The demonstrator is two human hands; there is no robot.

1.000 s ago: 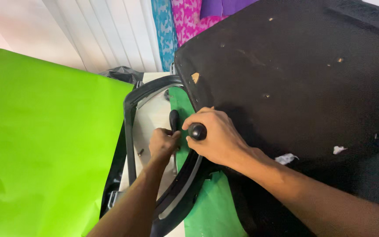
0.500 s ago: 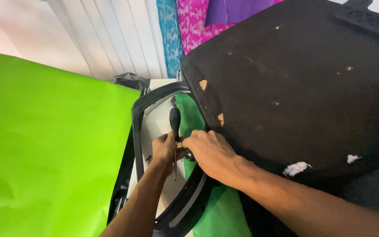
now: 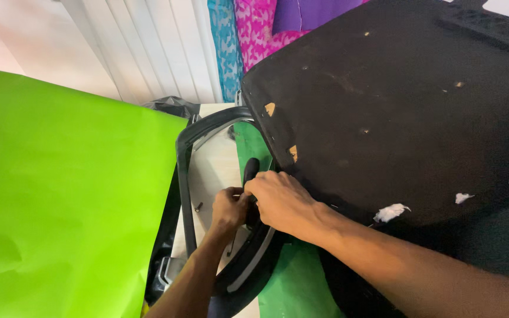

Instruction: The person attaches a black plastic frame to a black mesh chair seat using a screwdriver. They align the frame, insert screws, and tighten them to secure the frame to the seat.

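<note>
Both hands (image 3: 260,206) on upright, handle-up screwdriver (image 3: 250,171)

No packages, labels, signs or screens anywhere in your view: nothing boxed, tagged, posted or lit near your fingers or further out.
</note>
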